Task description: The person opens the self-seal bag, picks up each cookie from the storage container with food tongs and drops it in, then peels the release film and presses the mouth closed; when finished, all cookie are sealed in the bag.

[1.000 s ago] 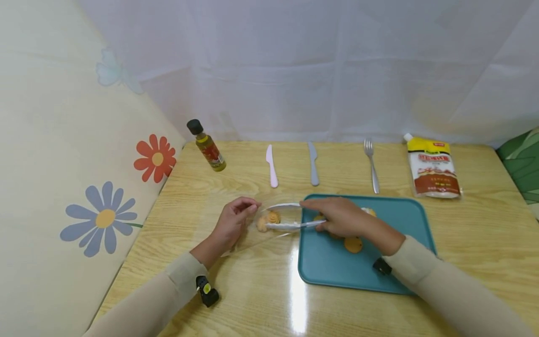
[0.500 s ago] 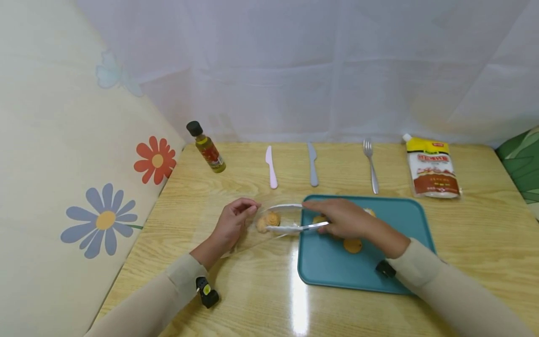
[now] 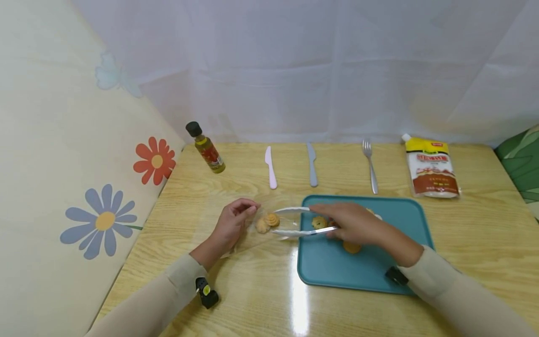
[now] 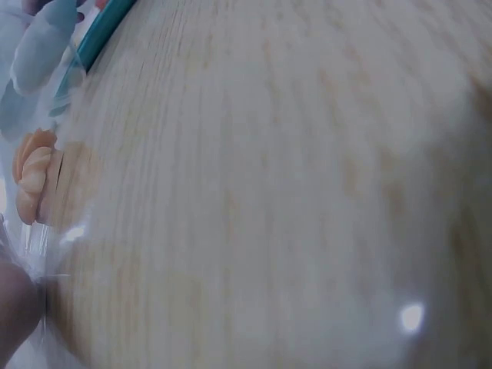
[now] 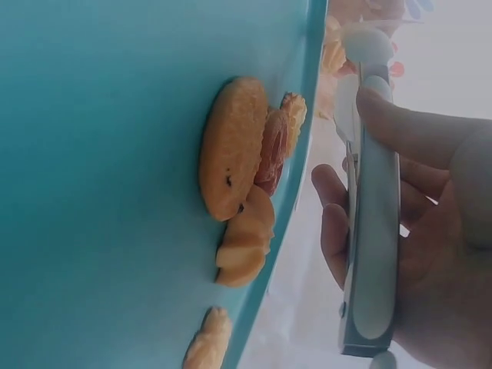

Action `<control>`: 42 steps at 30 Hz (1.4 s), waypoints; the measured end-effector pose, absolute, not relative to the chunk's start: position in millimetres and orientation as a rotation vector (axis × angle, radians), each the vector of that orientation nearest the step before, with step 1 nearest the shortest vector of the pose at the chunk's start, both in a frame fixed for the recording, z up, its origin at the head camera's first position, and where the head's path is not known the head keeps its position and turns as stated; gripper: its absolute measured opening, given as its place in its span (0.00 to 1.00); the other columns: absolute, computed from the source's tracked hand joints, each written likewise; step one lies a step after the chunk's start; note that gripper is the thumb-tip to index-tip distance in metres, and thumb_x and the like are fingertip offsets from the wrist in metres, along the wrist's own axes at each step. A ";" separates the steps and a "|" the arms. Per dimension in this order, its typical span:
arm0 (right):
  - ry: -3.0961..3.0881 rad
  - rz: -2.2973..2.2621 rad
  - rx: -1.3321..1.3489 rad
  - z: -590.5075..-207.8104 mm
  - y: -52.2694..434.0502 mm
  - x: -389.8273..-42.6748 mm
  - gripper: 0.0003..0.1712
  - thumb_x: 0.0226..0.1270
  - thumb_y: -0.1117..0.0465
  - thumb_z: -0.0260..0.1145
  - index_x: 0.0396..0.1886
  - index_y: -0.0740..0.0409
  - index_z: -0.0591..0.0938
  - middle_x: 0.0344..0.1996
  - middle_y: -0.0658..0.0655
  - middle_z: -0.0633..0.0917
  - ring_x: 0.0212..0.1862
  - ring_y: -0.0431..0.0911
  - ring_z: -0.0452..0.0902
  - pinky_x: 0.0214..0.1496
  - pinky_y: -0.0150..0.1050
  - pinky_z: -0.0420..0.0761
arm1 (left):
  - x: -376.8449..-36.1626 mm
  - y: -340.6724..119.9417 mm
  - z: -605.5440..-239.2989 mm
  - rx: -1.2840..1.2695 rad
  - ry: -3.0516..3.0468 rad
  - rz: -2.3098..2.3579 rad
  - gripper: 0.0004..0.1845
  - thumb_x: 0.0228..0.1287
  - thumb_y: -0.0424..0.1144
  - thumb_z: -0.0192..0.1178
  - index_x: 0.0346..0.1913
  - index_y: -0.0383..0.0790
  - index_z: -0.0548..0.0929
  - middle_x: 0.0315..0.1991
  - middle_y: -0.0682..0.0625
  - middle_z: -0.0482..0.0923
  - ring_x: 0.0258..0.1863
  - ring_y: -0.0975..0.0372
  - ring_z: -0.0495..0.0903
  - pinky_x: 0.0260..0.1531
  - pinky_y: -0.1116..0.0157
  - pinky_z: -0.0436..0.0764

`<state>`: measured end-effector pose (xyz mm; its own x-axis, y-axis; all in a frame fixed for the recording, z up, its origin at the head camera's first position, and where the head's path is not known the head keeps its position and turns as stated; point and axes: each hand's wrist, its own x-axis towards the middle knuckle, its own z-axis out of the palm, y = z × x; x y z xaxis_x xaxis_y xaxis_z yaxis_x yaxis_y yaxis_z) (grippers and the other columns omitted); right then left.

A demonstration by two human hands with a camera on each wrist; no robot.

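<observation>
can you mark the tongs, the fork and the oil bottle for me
tongs [image 3: 294, 231], head view, on the lower arm of the tongs
fork [image 3: 371, 171], head view, on the middle of the handle
oil bottle [image 3: 208, 152], head view, on the glass body above the label

The head camera looks forward and down over the whole table [image 3: 252, 290]. The left wrist camera sits very close to the wood. The right wrist camera skims the teal tray [image 5: 92, 154], which the head view shares [image 3: 404, 210].

Beige long sleeves [image 3: 168, 292], black wrist cameras [image 3: 207, 292]
</observation>
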<state>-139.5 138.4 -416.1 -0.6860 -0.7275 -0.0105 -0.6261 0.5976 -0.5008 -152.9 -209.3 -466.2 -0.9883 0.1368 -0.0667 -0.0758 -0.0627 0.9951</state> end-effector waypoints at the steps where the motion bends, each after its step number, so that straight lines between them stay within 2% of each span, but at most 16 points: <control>1: 2.610 -0.699 -1.120 -416.5 139.6 -138.5 0.42 0.67 0.60 0.75 0.78 0.56 0.69 0.46 0.52 0.86 0.44 0.44 0.82 0.47 0.45 0.82 | -152.9 -209.5 -466.5 0.069 2.044 2.189 0.10 0.74 0.27 0.60 0.40 0.44 0.87 0.44 0.52 0.85 0.48 0.63 0.80 0.51 0.70 0.79; 5: 2.614 -0.701 -1.093 -415.8 144.2 -133.8 0.42 0.68 0.61 0.74 0.78 0.56 0.68 0.49 0.53 0.86 0.46 0.45 0.83 0.49 0.48 0.82 | -152.8 -209.9 -467.2 0.076 2.045 2.189 0.10 0.74 0.27 0.59 0.40 0.44 0.87 0.43 0.54 0.85 0.48 0.63 0.80 0.51 0.70 0.79; 10: 2.612 -0.736 -1.039 -413.7 152.2 -127.3 0.42 0.68 0.61 0.74 0.79 0.56 0.67 0.59 0.57 0.85 0.55 0.50 0.83 0.55 0.53 0.82 | -152.6 -209.9 -467.2 0.079 2.042 2.189 0.10 0.75 0.27 0.59 0.40 0.44 0.87 0.44 0.55 0.84 0.48 0.63 0.80 0.51 0.71 0.79; 17: 2.626 -0.759 -0.982 -412.7 168.2 -115.8 0.41 0.69 0.62 0.72 0.79 0.53 0.68 0.70 0.59 0.77 0.67 0.60 0.75 0.62 0.61 0.77 | -151.2 -209.2 -464.8 0.072 2.033 2.183 0.11 0.75 0.26 0.58 0.40 0.45 0.86 0.43 0.55 0.84 0.49 0.63 0.79 0.52 0.71 0.79; 28: 2.717 -0.786 -0.918 -416.0 196.6 -97.2 0.41 0.66 0.61 0.75 0.77 0.51 0.71 0.68 0.60 0.79 0.63 0.61 0.79 0.60 0.62 0.79 | -151.3 -209.4 -464.4 0.077 2.034 2.187 0.12 0.75 0.26 0.58 0.39 0.46 0.86 0.43 0.55 0.84 0.48 0.64 0.80 0.51 0.71 0.79; 37: 2.751 -0.800 -0.839 -414.7 219.6 -81.7 0.45 0.62 0.61 0.78 0.78 0.50 0.70 0.62 0.59 0.83 0.51 0.50 0.84 0.51 0.55 0.83 | -152.1 -209.7 -465.5 0.081 2.023 2.198 0.12 0.74 0.26 0.58 0.39 0.46 0.87 0.43 0.54 0.84 0.48 0.63 0.80 0.51 0.71 0.79; 42: 2.738 -0.789 -0.748 -412.5 231.5 -73.8 0.45 0.63 0.59 0.77 0.78 0.48 0.69 0.62 0.60 0.83 0.51 0.51 0.84 0.50 0.57 0.84 | -151.8 -209.6 -465.8 0.078 2.030 2.195 0.12 0.75 0.25 0.58 0.39 0.45 0.87 0.43 0.53 0.85 0.48 0.63 0.80 0.51 0.70 0.79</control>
